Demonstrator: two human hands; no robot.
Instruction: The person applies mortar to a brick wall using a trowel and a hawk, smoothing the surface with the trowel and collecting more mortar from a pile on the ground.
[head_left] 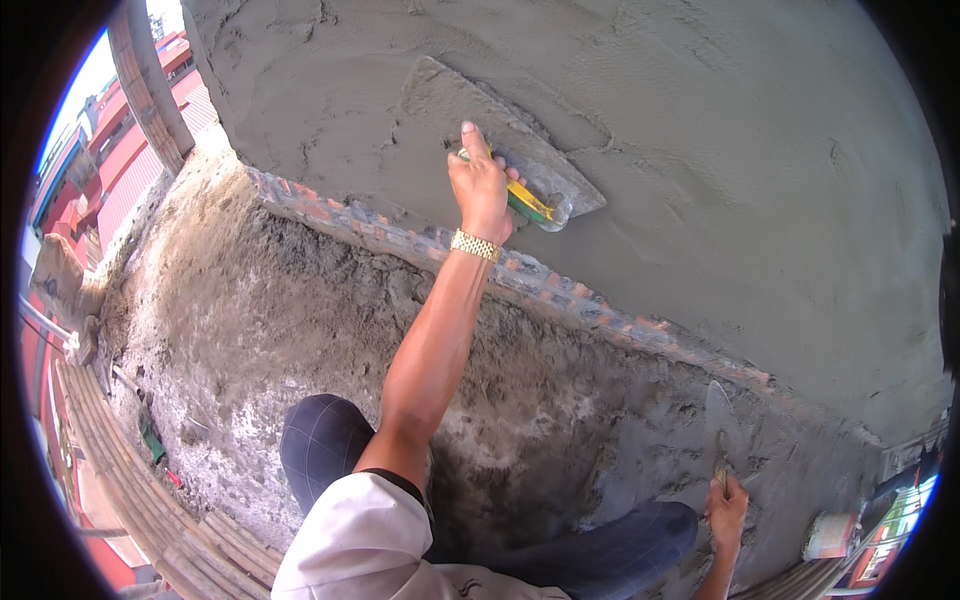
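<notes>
My left hand [482, 195], with a gold-coloured watch band on its wrist, is wrapped round the yellow-and-green handle of a plastering float [540, 165]. The float's broad grey plate lies against wet grey plaster [720, 180] on the wall, just above a strip of exposed brick [600, 315]. Lower and to the right, my right hand [727, 512] grips the short handle of a pointed trowel [718, 410]. Its mortar-smeared blade points up toward the brick strip; whether it touches the surface behind I cannot tell.
Rough, mortar-spattered surface [250, 330] spreads below the brick strip, around my knees. Bamboo poles [150, 500] curve along the lower left. A mortar-stained bucket [830, 537] stands at lower right. Beyond an upright post [150, 90] at upper left, red roofs [130, 165] show far below.
</notes>
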